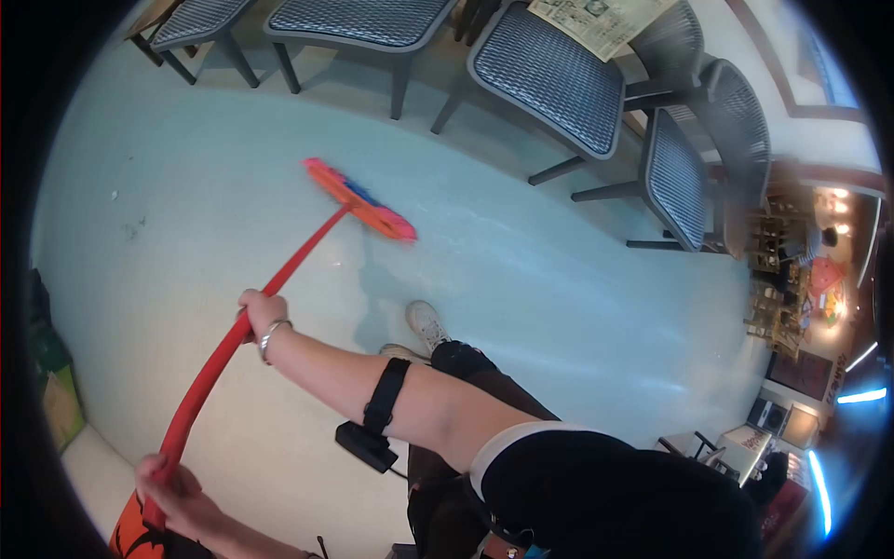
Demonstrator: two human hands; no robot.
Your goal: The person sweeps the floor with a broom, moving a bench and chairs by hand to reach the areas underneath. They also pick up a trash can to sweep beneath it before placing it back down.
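Note:
A broom with a long red handle (209, 377) slants across the left half of the view. Its orange and pink head (358, 200), with some blue on it, rests on the pale floor. My right hand (264, 312), with a silver bracelet at the wrist, is wrapped round the middle of the handle. Lower down, near the handle's end at the bottom left, my left hand (177, 494) is closed round it.
Grey woven chairs (549, 79) stand along the top and upper right, one with a newspaper (605, 20) on it. My shoes (426, 324) are on the floor (559, 279) below the broom head. Green and yellow items (60, 391) lie at the left edge.

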